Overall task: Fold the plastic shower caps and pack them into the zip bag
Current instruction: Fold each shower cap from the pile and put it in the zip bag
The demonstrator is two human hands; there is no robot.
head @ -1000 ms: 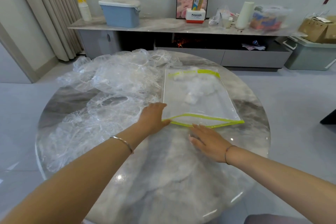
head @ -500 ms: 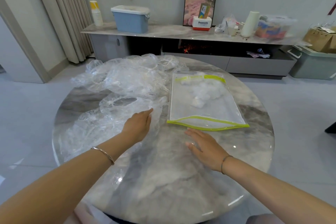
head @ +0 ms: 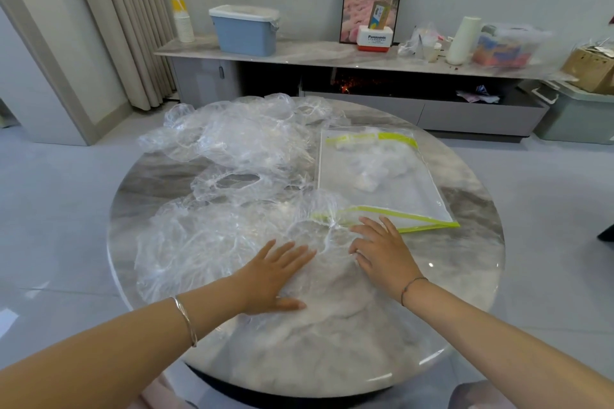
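Observation:
A clear shower cap [head: 319, 242] lies spread on the round marble table [head: 332, 359] in front of me. My left hand [head: 272, 276] presses flat on its left side, and my right hand [head: 382, 249] presses flat on its right side, fingers straight. More clear caps [head: 239, 149] are heaped on the table's left and far side. The clear zip bag [head: 392, 199] with yellow-green edges lies at the right, with folded caps [head: 372, 163] inside. The spread cap overlaps the bag's near left corner.
A long low cabinet [head: 332, 56] stands by the far wall with a blue bin [head: 244, 30], cups, a picture frame and boxes on it. Curtains [head: 133, 26] hang at the left. A grey-green crate [head: 578, 113] sits on the floor at right.
My left hand has drawn a cap from the pile toward me, over the bag's near corner. Both hands now lie flat on that cap; before, the right hand rested on bare table.

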